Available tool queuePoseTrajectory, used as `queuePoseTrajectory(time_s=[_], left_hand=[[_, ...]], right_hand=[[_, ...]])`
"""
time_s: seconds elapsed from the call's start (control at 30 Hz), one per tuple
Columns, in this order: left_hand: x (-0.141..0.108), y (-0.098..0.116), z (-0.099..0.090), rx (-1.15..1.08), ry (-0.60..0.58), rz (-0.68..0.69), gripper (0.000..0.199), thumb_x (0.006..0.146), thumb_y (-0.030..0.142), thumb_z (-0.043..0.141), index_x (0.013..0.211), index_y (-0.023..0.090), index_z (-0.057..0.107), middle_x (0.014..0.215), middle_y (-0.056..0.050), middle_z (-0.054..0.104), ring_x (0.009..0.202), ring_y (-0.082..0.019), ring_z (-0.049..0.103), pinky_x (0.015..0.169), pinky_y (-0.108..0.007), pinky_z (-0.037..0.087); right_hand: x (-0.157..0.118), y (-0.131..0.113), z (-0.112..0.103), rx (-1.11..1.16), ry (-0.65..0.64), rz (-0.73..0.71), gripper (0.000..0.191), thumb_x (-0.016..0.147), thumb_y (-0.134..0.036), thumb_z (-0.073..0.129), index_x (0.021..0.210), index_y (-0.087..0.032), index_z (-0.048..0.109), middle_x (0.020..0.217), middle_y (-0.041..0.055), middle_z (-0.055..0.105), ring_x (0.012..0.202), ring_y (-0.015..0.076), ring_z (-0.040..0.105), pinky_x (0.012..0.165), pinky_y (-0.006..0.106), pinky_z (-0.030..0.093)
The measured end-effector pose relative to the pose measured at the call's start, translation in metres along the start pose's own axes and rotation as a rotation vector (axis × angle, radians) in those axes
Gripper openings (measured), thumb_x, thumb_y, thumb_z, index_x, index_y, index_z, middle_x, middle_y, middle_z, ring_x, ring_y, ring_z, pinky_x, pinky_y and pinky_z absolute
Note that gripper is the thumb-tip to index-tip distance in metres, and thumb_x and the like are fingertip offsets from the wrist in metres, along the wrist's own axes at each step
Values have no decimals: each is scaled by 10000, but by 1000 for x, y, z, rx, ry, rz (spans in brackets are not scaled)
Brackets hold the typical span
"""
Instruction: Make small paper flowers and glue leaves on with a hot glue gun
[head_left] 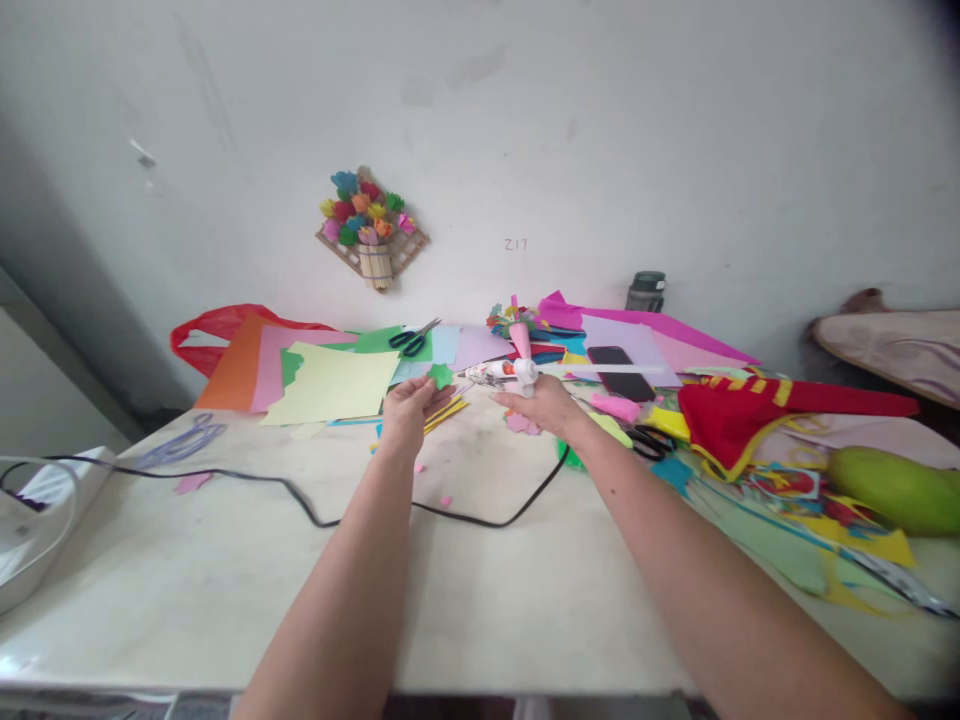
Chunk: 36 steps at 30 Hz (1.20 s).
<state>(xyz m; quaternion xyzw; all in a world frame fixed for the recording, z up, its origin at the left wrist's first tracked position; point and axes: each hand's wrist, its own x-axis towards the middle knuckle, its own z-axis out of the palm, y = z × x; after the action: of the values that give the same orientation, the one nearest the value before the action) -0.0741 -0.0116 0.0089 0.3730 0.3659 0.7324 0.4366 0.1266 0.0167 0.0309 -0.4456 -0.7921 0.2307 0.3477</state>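
A small green paper flower (440,376) is pinched between the fingertips of my left hand (409,408). My right hand (546,405) grips a white glue gun (517,373), its nozzle pointing left at the flower, a short way from it. A long white glue stick (600,370) sticks out of the gun's back to the right. Under and between the hands lie thin yellow strips (445,414) and a pink paper flower (522,422).
Coloured paper sheets (330,385) and dark scissors (412,340) lie at the back. A black cord (480,521) crosses the table (225,580). To the right are a phone (621,372), black-handled scissors (651,441), red cloth (720,425) and a green fruit (892,490).
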Motion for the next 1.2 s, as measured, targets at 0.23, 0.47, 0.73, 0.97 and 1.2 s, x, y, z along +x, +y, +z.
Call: queuePoseTrajectory(time_s=[0.23,0.47,0.73,0.97,1.2], left_hand=[[4,10,-5,-60,111,96,265,555,205,702,739,123,528,660,-44,653,690,-202,649,682,-311,503],[2,13,-5,-53,87,81,267,564,226,706,749,124,543,689,-55,658,698,-192,648,687,-296,494],[2,13,-6,-61,111,80,241,574,212,696,731,124,535,671,-52,653,678,-183,647,662,-280,493],[2,12,-8,-67,111,92,243,582,215,692,744,128,532,668,-52,656,673,-174,646,644,-258,487],[2,14,-9,-71,112,96,258,577,216,693,760,129,533,685,-47,657,674,-169,645,643,-253,483]], right_hand=[[1,11,19,-453,51,46,438,653,-562,534,951,-246,588,773,38,643,753,203,590,626,281,406],[-3,16,39,-685,-155,-113,365,752,-269,442,1101,-188,515,1003,97,597,919,222,540,734,313,379],[-9,-5,33,-736,-24,-279,391,703,-340,528,1051,-169,574,1016,125,528,955,253,438,818,379,283],[-21,-38,65,-542,-165,-657,201,789,-284,489,737,-214,671,745,32,615,807,175,471,771,338,256],[-18,-49,97,-568,-235,-783,204,796,-244,490,703,-200,665,728,39,623,796,185,465,762,351,263]])
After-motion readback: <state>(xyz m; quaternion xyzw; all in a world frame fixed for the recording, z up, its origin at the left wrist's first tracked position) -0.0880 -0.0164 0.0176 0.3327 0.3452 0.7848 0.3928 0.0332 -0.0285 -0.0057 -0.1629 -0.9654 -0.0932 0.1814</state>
